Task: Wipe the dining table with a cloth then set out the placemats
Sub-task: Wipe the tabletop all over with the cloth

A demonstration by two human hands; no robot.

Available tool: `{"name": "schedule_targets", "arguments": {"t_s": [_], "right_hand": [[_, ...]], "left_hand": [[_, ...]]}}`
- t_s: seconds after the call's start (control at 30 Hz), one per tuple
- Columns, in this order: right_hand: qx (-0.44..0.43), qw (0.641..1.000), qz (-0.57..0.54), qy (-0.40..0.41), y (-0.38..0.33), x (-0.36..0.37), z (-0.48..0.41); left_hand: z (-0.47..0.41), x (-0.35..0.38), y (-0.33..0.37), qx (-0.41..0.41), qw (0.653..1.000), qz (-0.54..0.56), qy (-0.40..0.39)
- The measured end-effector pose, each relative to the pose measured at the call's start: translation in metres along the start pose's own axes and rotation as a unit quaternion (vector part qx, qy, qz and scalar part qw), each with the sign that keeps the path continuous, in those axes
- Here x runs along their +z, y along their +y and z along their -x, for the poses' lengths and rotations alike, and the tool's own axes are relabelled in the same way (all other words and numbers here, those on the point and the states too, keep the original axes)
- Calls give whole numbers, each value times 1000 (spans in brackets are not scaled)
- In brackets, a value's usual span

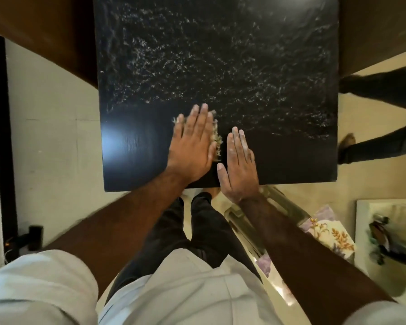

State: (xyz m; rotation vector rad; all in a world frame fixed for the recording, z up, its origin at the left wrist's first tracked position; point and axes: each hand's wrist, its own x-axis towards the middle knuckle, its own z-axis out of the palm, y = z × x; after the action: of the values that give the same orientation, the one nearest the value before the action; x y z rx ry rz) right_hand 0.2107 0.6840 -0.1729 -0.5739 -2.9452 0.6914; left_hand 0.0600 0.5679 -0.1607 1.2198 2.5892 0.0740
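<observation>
- While the left hand (191, 143) lies flat with its fingers straight and close together, it presses down on the cloth (216, 137). This is a pale, shaggy rag, and only its frayed fringe shows past the fingertips and along the thumb side.
- Just beside it, the right hand (238, 165) is also spread flat, palm down on bare tabletop by the near edge. Its fingers are straight, the thumb is held apart, and it holds nothing. Whitish dust marks the knuckles and fingertips.
- Both hands rest in the lower middle of the frame on the dining table (138, 148), a black square slab with sharp corners. The band nearest the person is smooth and glossy, with a soft glare at its left. Everything toward the top of the frame is covered in white, speckled, swirling streaks.
- Below the hands are bare forearms, pale rolled sleeves and dark trousers.
- At lower right lie floral-printed sheets (333, 235) — purple and orange leaves on cream — partly hidden by the right forearm.
- At the right edge, another person's dark-trousered legs (380, 90) stand on the cream tiled floor (52, 137).
</observation>
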Motion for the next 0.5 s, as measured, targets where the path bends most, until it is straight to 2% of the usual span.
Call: {"name": "schedule_targets", "arguments": {"t_s": [0.07, 0.13, 0.33, 0.43, 0.5], "right_hand": [[6, 999, -39, -13, 4, -5, 0], [16, 999, -39, -23, 10, -8, 1], [4, 999, 12, -40, 31, -19, 5], [10, 999, -8, -46, 33, -21, 6], [24, 998, -37, -47, 32, -22, 6]], "left_hand": [[10, 6, 11, 31, 999, -15, -14], [20, 7, 4, 28, 999, -15, -20], [23, 0, -39, -88, 996, 3, -2], [0, -4, -27, -126, 992, 8, 15], [-18, -4, -8, -113, 993, 10, 18]]}}
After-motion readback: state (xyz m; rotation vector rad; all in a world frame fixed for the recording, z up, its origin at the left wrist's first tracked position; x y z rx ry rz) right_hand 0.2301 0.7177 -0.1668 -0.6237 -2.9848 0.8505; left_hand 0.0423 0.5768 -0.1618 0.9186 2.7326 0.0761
